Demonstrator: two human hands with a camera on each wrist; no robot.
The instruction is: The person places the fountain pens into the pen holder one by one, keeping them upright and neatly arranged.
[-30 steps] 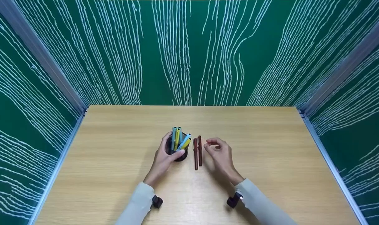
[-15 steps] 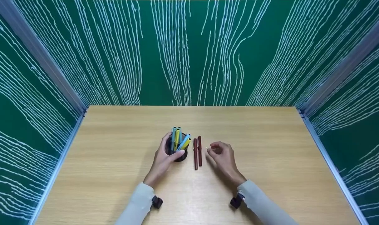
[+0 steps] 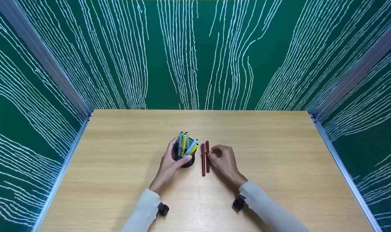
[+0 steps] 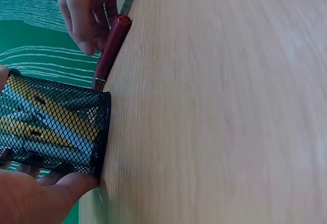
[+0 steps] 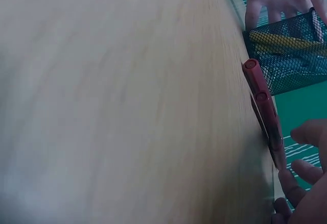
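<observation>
My left hand (image 3: pixel 169 165) grips a black mesh pen holder (image 3: pixel 188 162) that stands upright on the table, its thumb across the near side. Several blue pens (image 3: pixel 180 143) and yellow pens (image 3: pixel 184 145) stick out of the holder. Just to its right, two dark red pens (image 3: pixel 203 164) lie side by side, pointing away from me. Beside the right-hand pen is my right hand (image 3: pixel 226 163), fingers bent loosely with thumb and forefinger apart. In the right wrist view its fingertips (image 5: pixel 287 180) hover by the far end of the red pens (image 5: pixel 265 106); contact is unclear.
The wooden table (image 3: pixel 266 138) extends around both hands. Green walls (image 3: pixel 169 80) with pale wavy lines enclose its back and sides, and metal posts (image 3: pixel 359 61) rise at the back corners. A small black camera (image 3: pixel 163 209) sits on each wrist.
My right hand first drew back a little to the right, then came in leftward against the red pens' side. The left hand and the pen holder have stayed in place.
</observation>
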